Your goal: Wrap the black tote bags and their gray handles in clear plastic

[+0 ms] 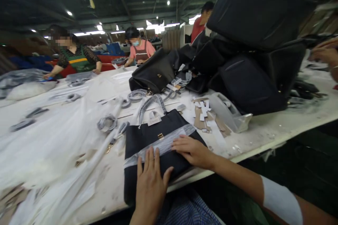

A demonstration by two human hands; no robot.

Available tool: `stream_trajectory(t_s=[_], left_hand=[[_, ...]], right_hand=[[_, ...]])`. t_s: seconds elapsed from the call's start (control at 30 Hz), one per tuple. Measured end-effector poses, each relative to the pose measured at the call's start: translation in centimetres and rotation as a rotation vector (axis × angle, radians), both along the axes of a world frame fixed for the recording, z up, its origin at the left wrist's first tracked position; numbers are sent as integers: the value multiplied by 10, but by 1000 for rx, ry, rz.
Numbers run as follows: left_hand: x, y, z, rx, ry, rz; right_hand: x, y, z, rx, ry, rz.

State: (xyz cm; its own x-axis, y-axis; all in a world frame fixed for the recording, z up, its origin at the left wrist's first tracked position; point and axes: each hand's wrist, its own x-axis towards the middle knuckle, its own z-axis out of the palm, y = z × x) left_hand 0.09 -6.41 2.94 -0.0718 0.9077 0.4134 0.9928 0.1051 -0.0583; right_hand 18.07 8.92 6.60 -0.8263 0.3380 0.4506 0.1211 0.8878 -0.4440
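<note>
A black handbag (142,140) lies flat at the table's front edge, its wrapped handles (151,105) pointing away from me. Across its front runs a band of clear plastic wrap (166,144), just below a gold clasp (160,136). My left hand (151,179) rests flat on the bag's lower part, fingers stretched over the band. On the band's right part lies my right hand (191,149), palm down with its fingers extended. Neither hand grips anything. A paper tag (154,121) sits by the handles.
Black bags (250,81) are piled at the back right. A clear plastic holder (229,112) stands beside card scraps (202,114). Plastic sheeting (52,140) and wrapped straps (107,123) spread over the left. Co-workers (75,56) work across the table; another person's hand (326,54) shows at far right.
</note>
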Motion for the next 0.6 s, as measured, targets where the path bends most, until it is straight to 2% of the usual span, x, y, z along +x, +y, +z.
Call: stream_trajectory(t_s=[0.07,0.13,0.17,0.23,0.3,0.4,0.6], left_hand=[[-1,1,-3,29,12,-9],[-1,0,-4,48,11,-18],[0,0,-4,54,7,-22],[0,0,-5,66,-2,-28],[0,1,-6,83,-18,-28],[-1,3,-8,114,-41,-29],[-1,4,-10,175,-3,-36]], right_hand=[[43,22,18,52,41,-208],[93,52,38,88,76,-518],[117,69,48,69,70,-668],[157,102,65,-96,14,-930],[179,130,76,-231,-69,-1002],[184,157,81,-457,-163,-1000],[172,174,84,-898,-179,-935]])
